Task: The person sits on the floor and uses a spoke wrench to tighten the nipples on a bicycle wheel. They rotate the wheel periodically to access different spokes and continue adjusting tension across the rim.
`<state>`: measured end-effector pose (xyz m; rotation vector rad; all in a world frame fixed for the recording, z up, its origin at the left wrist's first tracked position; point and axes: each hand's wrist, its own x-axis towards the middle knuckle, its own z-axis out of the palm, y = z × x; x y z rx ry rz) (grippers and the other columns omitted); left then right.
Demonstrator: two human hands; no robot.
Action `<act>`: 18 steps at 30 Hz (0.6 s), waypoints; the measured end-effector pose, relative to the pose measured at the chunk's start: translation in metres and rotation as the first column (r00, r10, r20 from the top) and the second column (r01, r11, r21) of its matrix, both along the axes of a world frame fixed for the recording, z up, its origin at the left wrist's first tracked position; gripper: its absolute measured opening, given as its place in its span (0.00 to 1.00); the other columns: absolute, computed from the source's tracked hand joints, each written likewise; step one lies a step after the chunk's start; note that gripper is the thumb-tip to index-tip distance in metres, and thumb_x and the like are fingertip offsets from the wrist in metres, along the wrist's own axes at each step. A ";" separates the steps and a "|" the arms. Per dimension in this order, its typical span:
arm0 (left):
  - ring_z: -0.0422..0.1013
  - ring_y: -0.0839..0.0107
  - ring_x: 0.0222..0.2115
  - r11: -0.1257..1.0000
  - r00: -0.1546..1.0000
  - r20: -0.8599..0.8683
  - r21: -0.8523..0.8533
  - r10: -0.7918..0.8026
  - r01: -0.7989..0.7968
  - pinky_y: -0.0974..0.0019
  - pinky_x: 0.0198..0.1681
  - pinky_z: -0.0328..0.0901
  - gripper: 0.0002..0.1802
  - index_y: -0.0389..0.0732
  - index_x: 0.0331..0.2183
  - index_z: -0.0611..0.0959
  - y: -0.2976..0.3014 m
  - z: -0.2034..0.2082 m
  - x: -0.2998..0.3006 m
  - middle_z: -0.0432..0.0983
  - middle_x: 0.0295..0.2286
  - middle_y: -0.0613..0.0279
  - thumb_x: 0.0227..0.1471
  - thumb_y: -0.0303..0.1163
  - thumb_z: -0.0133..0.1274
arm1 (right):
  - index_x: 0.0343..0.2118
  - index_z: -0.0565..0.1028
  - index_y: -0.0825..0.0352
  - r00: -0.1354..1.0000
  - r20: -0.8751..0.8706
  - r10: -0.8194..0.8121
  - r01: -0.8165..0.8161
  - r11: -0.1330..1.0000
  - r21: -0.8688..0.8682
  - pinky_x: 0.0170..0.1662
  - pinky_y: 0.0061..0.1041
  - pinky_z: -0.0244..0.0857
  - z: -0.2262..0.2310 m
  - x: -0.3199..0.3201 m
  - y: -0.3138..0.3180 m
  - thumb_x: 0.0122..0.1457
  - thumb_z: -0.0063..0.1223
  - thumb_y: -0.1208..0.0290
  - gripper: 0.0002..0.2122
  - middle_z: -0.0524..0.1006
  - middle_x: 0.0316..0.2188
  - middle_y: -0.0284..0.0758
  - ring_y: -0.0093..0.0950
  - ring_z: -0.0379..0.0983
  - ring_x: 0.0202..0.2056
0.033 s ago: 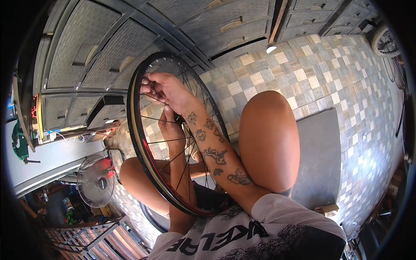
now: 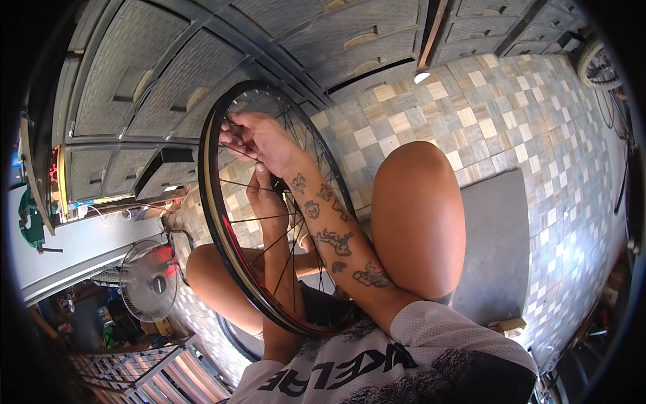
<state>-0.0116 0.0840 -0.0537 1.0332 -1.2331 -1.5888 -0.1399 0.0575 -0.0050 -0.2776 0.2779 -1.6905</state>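
A bare bicycle wheel (image 2: 216, 214) with a dark rim and thin black spokes (image 2: 250, 220) stands tilted between my legs, its lower edge against my lap. My right hand (image 2: 262, 140), on the tattooed arm, reaches across the wheel. Its curled fingers pinch a spoke close to the far upper part of the rim. Just below, my left hand (image 2: 266, 195) comes up among the spokes, thumb raised, fingers closed around a spoke near the dark hub. The hub is mostly hidden behind my hands and right forearm.
Grey woven-pattern drawers (image 2: 134, 74) stand beyond the wheel. To the left are a fan (image 2: 151, 283), a green vise (image 2: 30, 219) and a rack (image 2: 134, 370). A grey mat (image 2: 494, 236) lies right of my raised knee (image 2: 418, 215). Another wheel (image 2: 597, 64) is far right.
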 end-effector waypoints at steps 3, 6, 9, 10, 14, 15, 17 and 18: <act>0.73 0.75 0.30 0.997 0.997 0.015 0.025 -0.076 0.076 0.70 0.33 0.67 0.23 0.32 0.39 0.80 -0.008 0.001 -0.001 0.79 0.32 0.62 0.65 0.46 0.51 | 0.39 0.76 0.68 0.999 -0.013 -0.041 0.040 0.997 -0.071 0.21 0.16 0.55 0.001 -0.005 -0.005 0.65 0.49 0.65 0.11 0.77 0.31 0.30 0.16 0.65 0.24; 0.72 0.76 0.29 0.993 0.993 -0.035 -0.010 -0.116 0.116 0.70 0.33 0.66 0.20 0.34 0.38 0.80 -0.007 0.002 -0.001 0.78 0.31 0.65 0.65 0.45 0.53 | 0.38 0.76 0.68 0.996 -0.033 -0.077 0.073 0.991 -0.112 0.20 0.16 0.54 0.001 -0.008 -0.005 0.65 0.50 0.66 0.09 0.76 0.30 0.31 0.16 0.65 0.23; 0.70 0.77 0.29 0.993 0.999 -0.015 -0.116 -0.040 0.038 0.69 0.33 0.66 0.17 0.37 0.35 0.80 0.000 0.004 -0.001 0.77 0.29 0.67 0.63 0.43 0.55 | 0.36 0.75 0.70 0.996 -0.038 -0.085 0.082 0.994 -0.076 0.18 0.17 0.52 0.002 -0.008 -0.003 0.65 0.49 0.67 0.10 0.76 0.29 0.33 0.16 0.63 0.20; 0.69 0.77 0.29 0.990 0.999 0.011 -0.133 -0.050 0.051 0.69 0.33 0.66 0.17 0.37 0.34 0.80 0.001 0.005 0.000 0.76 0.28 0.68 0.63 0.43 0.55 | 0.36 0.74 0.71 0.995 -0.042 -0.085 0.083 0.995 -0.062 0.18 0.17 0.52 0.003 -0.008 -0.003 0.65 0.48 0.67 0.11 0.75 0.29 0.35 0.16 0.62 0.19; 0.69 0.76 0.27 0.973 0.982 0.036 -0.131 -0.185 0.188 0.67 0.33 0.66 0.15 0.38 0.30 0.79 -0.004 0.017 0.008 0.75 0.25 0.67 0.62 0.40 0.56 | 0.36 0.74 0.70 0.999 0.032 -0.023 0.025 0.998 -0.066 0.18 0.16 0.52 0.005 -0.009 -0.002 0.65 0.49 0.67 0.10 0.75 0.29 0.33 0.15 0.61 0.19; 0.70 0.76 0.26 0.967 0.973 0.031 -0.111 -0.227 0.229 0.67 0.32 0.67 0.15 0.38 0.30 0.79 -0.008 0.020 0.010 0.75 0.25 0.67 0.62 0.39 0.56 | 0.37 0.75 0.69 0.999 0.040 -0.009 0.012 0.997 -0.074 0.18 0.16 0.51 0.005 -0.009 -0.001 0.65 0.49 0.67 0.10 0.75 0.29 0.31 0.15 0.60 0.20; 0.70 0.75 0.25 0.957 0.960 0.046 -0.073 -0.277 0.279 0.67 0.31 0.68 0.13 0.37 0.31 0.79 -0.014 0.023 0.012 0.75 0.25 0.66 0.63 0.37 0.54 | 0.38 0.75 0.69 0.999 0.036 -0.002 0.005 0.997 -0.076 0.19 0.15 0.51 0.004 -0.010 0.000 0.65 0.48 0.66 0.10 0.74 0.29 0.29 0.14 0.60 0.20; 0.70 0.75 0.25 0.962 0.964 0.044 -0.068 -0.261 0.264 0.67 0.31 0.68 0.13 0.37 0.32 0.79 -0.015 0.022 0.012 0.76 0.25 0.66 0.63 0.37 0.54 | 0.38 0.75 0.69 1.000 0.025 -0.013 0.015 0.998 -0.069 0.18 0.15 0.51 0.004 -0.011 0.001 0.66 0.47 0.66 0.10 0.74 0.28 0.29 0.14 0.59 0.20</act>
